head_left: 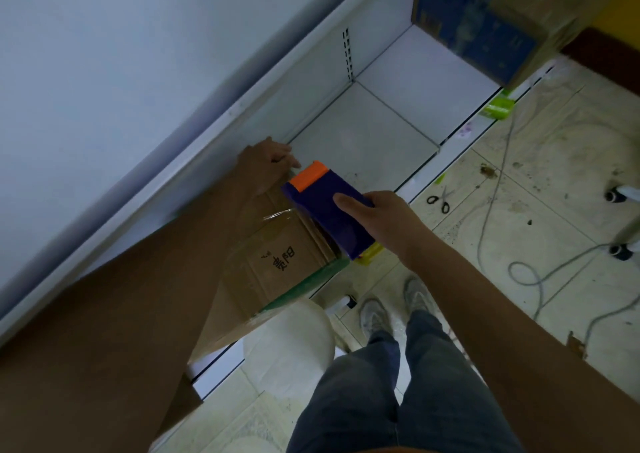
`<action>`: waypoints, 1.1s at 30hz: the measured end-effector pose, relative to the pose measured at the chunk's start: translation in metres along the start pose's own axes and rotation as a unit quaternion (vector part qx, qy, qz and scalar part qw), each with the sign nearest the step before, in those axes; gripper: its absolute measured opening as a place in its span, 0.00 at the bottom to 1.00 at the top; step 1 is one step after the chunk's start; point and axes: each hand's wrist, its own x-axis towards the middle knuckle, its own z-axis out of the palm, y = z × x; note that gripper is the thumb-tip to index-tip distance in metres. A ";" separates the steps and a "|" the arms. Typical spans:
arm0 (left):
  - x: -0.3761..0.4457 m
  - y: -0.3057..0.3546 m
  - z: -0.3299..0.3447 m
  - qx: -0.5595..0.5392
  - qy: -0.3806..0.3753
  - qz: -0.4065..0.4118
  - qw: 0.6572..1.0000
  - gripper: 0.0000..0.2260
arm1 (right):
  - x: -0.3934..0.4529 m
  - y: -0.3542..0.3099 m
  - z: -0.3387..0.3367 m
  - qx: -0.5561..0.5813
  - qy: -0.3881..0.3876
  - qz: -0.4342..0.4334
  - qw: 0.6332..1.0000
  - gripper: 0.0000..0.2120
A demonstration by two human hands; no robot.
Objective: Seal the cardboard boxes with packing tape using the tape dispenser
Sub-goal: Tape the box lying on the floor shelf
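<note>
White metal shelf runs along a pale wall; at its left end sits the cardboard box, its far edge gripped by the left hand. Just right, the right hand clasps the purple, orange-tipped tape dispenser over the box top. Scissors and a cable lie on dirty floor tiles. Forearms hide much of the box.

The left arm is reaching far forward, its hand lying palm down with fingers curling over an edge. The right arm is stretching forward beside it; the right hand is gripping a tape dispenser (thumb lying flat on top, fingers wrapping underneath, hidden from view).
</note>
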 end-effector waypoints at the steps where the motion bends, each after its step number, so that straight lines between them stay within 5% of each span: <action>1: 0.000 -0.001 -0.001 0.011 -0.017 0.009 1.000 0.14 | 0.000 -0.007 -0.004 0.016 0.004 0.017 1.000 0.25; 5: 0.019 -0.031 0.007 -0.005 -0.048 0.023 0.999 0.15 | 0.004 -0.023 -0.014 0.140 -0.050 0.110 0.983 0.24; 8: 0.009 -0.011 0.003 0.082 -0.029 -0.002 0.996 0.28 | 0.006 -0.017 -0.007 0.113 -0.043 0.137 0.983 0.23; 12: -0.033 0.008 0.007 0.019 0.128 -0.043 0.991 0.22 | 0.001 -0.008 -0.002 0.099 0.021 0.143 0.985 0.25; 14: -0.072 0.004 0.029 0.086 0.169 -0.039 0.981 0.23 | -0.004 -0.008 -0.002 0.119 0.011 0.144 0.982 0.24; 18: -0.122 -0.009 0.064 0.206 0.130 -0.046 0.969 0.28 | -0.009 -0.013 0.002 0.115 -0.008 0.150 0.982 0.21; 25: -0.109 -0.019 0.079 0.204 0.172 -0.064 0.962 0.25 | -0.032 -0.007 -0.008 0.222 -0.058 0.153 0.961 0.22; 33: -0.105 -0.019 0.078 0.186 0.175 -0.085 0.963 0.25 | -0.103 0.049 -0.016 0.147 -0.072 0.192 0.968 0.15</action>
